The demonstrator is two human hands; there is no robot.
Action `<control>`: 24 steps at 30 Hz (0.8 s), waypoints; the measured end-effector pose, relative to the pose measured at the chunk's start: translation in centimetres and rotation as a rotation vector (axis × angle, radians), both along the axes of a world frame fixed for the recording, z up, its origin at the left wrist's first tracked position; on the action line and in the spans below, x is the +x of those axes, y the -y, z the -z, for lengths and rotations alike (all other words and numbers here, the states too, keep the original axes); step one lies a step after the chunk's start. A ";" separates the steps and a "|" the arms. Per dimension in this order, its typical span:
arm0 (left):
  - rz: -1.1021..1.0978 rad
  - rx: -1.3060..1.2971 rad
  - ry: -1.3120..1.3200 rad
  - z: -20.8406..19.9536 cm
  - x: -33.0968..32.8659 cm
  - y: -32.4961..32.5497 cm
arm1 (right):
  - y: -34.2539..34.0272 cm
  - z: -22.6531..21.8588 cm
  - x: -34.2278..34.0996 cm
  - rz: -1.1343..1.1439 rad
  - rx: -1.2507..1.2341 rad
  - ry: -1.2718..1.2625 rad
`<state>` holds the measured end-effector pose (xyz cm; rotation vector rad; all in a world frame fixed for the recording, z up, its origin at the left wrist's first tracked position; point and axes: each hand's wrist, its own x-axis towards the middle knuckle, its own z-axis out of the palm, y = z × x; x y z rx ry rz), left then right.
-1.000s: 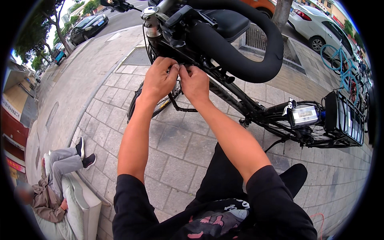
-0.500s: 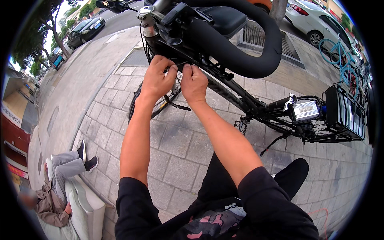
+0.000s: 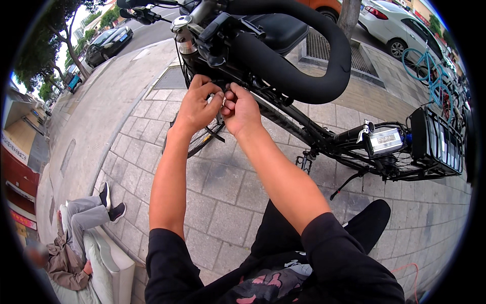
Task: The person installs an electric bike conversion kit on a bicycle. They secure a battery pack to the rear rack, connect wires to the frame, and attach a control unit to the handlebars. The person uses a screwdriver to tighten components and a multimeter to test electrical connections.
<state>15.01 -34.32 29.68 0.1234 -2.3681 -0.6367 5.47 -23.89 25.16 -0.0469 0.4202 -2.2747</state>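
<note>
A black bicycle [image 3: 283,114] with a battery-style rear setup stands before me, its handlebar end nearest my hands. My left hand [image 3: 200,106] is at the front of the frame, below the silver-capped stem [image 3: 183,31], thumb and fingers pinched together. Close beside it, my right hand [image 3: 241,109] is turned palm inward with its fingers curled. The fingertips of both hands almost meet in front of the frame. Whatever lies between them is too small and too covered to name. Over the frame hangs a thick black padded loop [image 3: 336,61].
A silver box [image 3: 386,141] and a black rear basket [image 3: 439,144] sit at the bike's back. A kickstand [image 3: 349,183] reaches the paving. At lower left a person [image 3: 76,238] sits on a pale couch [image 3: 119,273]. Parked cars and blue bicycles [image 3: 417,66] line the far right.
My right hand has rolled over so its curled fingers show, and has shifted slightly left. My left hand has dropped a little. The handlebar and front wheel have turned slightly.
</note>
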 end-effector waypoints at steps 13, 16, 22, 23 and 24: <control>-0.006 0.027 0.027 0.3 -0.1 0.3 | -0.2 0.5 0.1 -0.061 0.012 -0.012; 0.001 0.036 0.029 0.3 -0.2 0.4 | 0.3 0.3 -0.3 -0.060 -0.013 0.025; -0.011 0.027 0.040 0.2 0.0 0.3 | 1.1 0.2 -0.2 -0.061 -0.040 0.032; -0.014 0.022 0.042 0.3 0.0 0.3 | 1.0 0.2 0.0 -0.064 -0.051 0.018; -0.009 0.042 0.046 0.2 0.1 0.4 | 0.9 0.2 0.2 -0.075 -0.068 0.031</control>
